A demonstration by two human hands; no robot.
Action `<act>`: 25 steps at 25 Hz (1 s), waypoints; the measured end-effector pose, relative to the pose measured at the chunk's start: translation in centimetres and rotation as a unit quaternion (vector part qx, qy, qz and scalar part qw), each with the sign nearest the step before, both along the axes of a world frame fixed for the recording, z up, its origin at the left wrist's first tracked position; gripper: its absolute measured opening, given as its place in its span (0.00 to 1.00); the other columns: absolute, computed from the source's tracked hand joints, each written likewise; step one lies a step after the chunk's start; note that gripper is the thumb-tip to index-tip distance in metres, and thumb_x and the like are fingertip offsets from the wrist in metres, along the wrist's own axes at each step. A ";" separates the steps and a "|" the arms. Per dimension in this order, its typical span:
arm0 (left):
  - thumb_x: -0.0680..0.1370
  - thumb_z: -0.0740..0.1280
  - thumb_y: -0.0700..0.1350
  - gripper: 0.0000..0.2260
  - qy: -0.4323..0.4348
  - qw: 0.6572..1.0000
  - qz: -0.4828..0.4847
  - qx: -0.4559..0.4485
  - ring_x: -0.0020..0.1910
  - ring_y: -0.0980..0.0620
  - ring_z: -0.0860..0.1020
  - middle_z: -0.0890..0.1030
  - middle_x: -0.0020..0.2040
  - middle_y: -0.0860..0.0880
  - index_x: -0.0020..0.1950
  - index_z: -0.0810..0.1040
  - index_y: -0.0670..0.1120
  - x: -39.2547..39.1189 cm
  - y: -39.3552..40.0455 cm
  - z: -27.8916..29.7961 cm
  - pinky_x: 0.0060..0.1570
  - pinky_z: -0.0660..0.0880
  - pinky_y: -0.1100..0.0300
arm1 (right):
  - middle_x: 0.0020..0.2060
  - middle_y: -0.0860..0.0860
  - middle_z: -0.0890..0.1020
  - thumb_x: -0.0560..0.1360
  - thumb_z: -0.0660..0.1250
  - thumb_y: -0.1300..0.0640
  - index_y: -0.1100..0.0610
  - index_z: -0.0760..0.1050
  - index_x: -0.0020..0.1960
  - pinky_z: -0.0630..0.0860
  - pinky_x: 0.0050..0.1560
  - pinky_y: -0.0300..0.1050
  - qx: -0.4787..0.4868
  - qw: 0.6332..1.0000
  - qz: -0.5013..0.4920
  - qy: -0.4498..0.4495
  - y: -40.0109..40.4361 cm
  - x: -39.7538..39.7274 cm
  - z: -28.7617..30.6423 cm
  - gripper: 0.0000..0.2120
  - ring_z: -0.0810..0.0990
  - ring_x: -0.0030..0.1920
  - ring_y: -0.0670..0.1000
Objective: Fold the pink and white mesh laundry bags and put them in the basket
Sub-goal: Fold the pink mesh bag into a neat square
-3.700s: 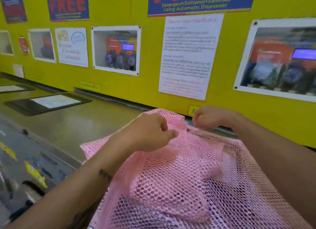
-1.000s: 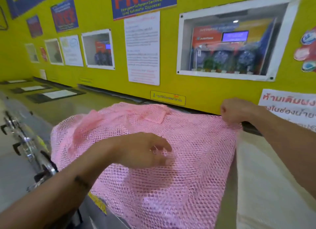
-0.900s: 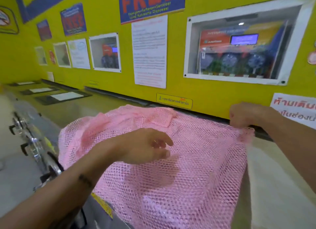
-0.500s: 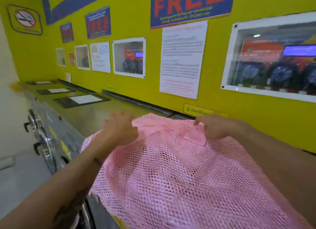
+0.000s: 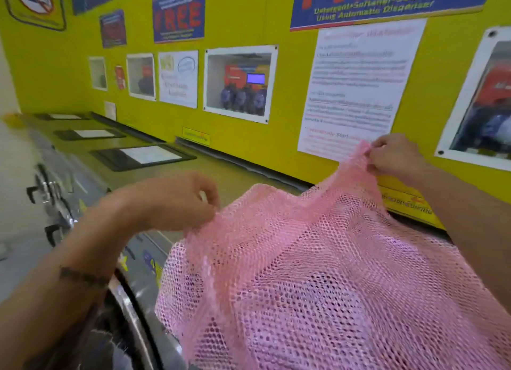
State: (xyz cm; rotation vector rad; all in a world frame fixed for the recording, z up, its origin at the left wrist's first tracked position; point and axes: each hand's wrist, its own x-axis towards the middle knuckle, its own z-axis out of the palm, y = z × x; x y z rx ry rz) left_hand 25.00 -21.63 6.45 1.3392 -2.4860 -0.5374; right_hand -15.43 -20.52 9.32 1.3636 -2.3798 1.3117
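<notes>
1. Pinching the far right corner of the pink open-weave mesh laundry bag point(image 5: 318, 273), the right hand point(image 5: 396, 159) has fingers and thumb closed together on the fabric and holds that corner raised in front of the yellow wall point(image 5: 276, 137).
2. The left hand point(image 5: 177, 203) is closed on the bag's left edge, lower than the right hand, fingertips pressed on the mesh.
3. Between the two hands the bag's top edge sags in a shallow curve; the rest of the mesh spreads down and toward the camera, over the flat grey-green top of a row of machines point(image 5: 221, 176).
4. The bag's lower left part hangs just past the front edge of that top, above a shiny metal machine front point(image 5: 143, 300).
5. A white printed notice sheet point(image 5: 356, 87) is fixed on the wall directly behind the right hand, below a blue banner with red letters point(image 5: 387, 2).
6. Black-framed flat panels point(image 5: 143, 155) lie on the machine top, well to the left of the bag.
7. No basket or white bag can be made out.
</notes>
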 end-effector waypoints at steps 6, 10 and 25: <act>0.73 0.66 0.55 0.17 -0.126 0.988 0.060 -0.070 0.48 0.53 0.78 0.81 0.53 0.54 0.62 0.73 0.58 2.7 -2.1 -0.3 0.48 0.73 0.59 | 0.57 0.57 0.80 0.72 0.66 0.58 0.52 0.76 0.61 0.73 0.47 0.44 0.183 0.974 0.055 0.121 -5.4 5.0 -2.8 0.18 0.80 0.53 0.58; 0.75 0.65 0.55 0.19 -0.107 0.993 -0.045 -0.010 0.51 0.52 0.75 0.78 0.57 0.53 0.66 0.73 0.60 0.2 -3.0 -4.3 0.50 0.72 0.59 | 0.70 0.52 0.71 0.76 0.63 0.60 0.50 0.71 0.70 0.70 0.57 0.46 0.358 0.906 0.122 0.189 -5.4 7.4 -5.1 0.22 0.71 0.66 0.55; 0.73 0.72 0.49 0.20 -0.159 0.987 0.025 0.019 0.46 0.56 0.81 0.82 0.51 0.53 0.64 0.73 0.59 4.8 -1.1 -2.5 0.49 0.79 0.59 | 0.61 0.52 0.80 0.76 0.63 0.63 0.54 0.76 0.65 0.71 0.52 0.44 0.268 0.906 0.233 0.230 -6.5 14.1 -6.2 0.19 0.77 0.57 0.52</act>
